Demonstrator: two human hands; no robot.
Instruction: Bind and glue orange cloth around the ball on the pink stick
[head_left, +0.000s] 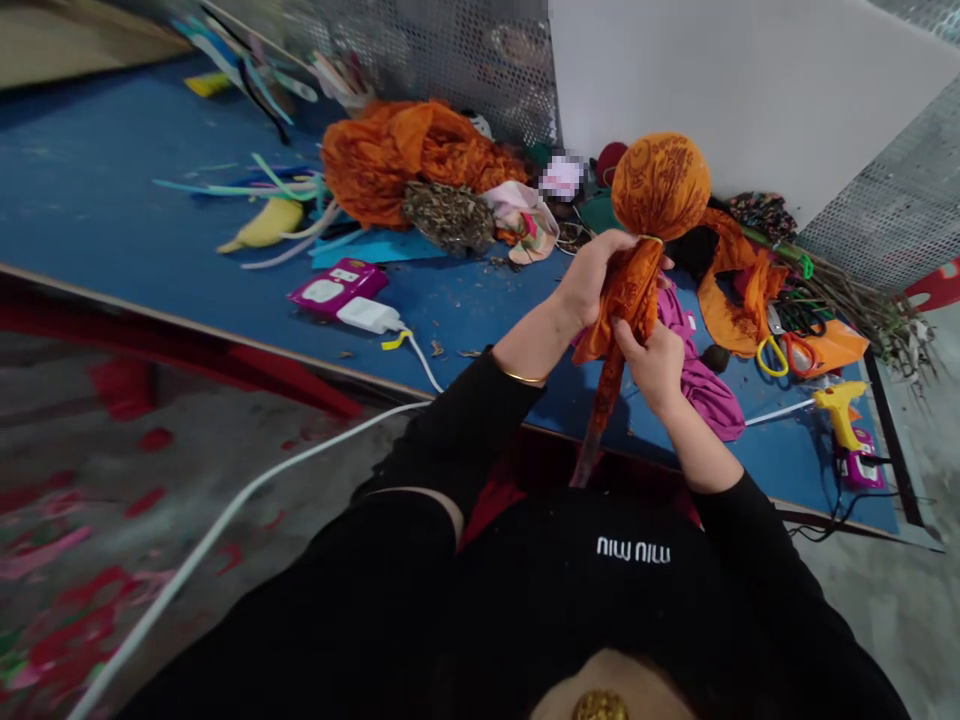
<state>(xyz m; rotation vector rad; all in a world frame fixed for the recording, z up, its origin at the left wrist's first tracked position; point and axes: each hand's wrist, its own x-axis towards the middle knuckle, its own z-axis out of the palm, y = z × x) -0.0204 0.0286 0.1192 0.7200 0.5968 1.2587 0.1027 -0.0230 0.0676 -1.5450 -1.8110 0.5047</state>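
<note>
Orange cotton-like cloth printed with dark swirls wraps a rounded, ball-shaped head (660, 185), drawn in at the neck by a thin yellowish band (651, 238). Beneath the band, a loose skirt of gathered orange cloth (628, 295) hangs in soft folds around the top of a slender cloth-wrapped stick (606, 395). The long axis runs from the head, out over the bench (480, 310), down toward the person's torso, its lower end leaning to the left.

Both hands lie between head and stick. The left hand (589, 278) is nearer the head, closed around the gathers just below the band; the right hand (656, 362) sits lower, thumb pressed on the cloth and fingers curled, some of them hidden.

Smooth purple fabric (712, 395) lies crumpled beside the right forearm, near a yellow plastic glue gun (844, 408) with a long white stick in it. Beyond the left hand lie a wrinkled orange cloth heap (367, 165) and a coarse, brown bundle of shredded plant matter (450, 217).
</note>
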